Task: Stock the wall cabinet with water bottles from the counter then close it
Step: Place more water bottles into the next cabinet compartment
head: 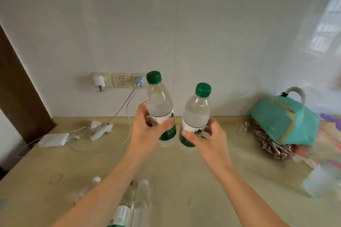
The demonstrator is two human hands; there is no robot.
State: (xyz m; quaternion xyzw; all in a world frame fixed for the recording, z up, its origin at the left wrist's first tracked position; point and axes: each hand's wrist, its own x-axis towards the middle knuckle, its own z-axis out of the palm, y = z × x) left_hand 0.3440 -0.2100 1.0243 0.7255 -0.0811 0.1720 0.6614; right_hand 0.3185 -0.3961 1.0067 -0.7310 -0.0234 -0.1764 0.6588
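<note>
My left hand (pixel 147 131) grips a clear water bottle with a green cap (pixel 159 101) around its label, upright above the counter. My right hand (pixel 204 138) grips a second green-capped water bottle (pixel 197 110) the same way, just to the right. The two bottles stand side by side, a small gap apart. More water bottles (pixel 129 206) lie near the counter's front edge, partly hidden under my left forearm. The wall cabinet is out of view.
The beige counter (pixel 175 171) runs to a white tiled wall with sockets (pixel 120 80) and plugged-in chargers. A white power bank and cables (pixel 53 140) lie at left. A teal bag (pixel 284 120) over crumpled wrapping sits at right, with plastic bags beyond. A dark brown panel (pixel 16 86) stands at far left.
</note>
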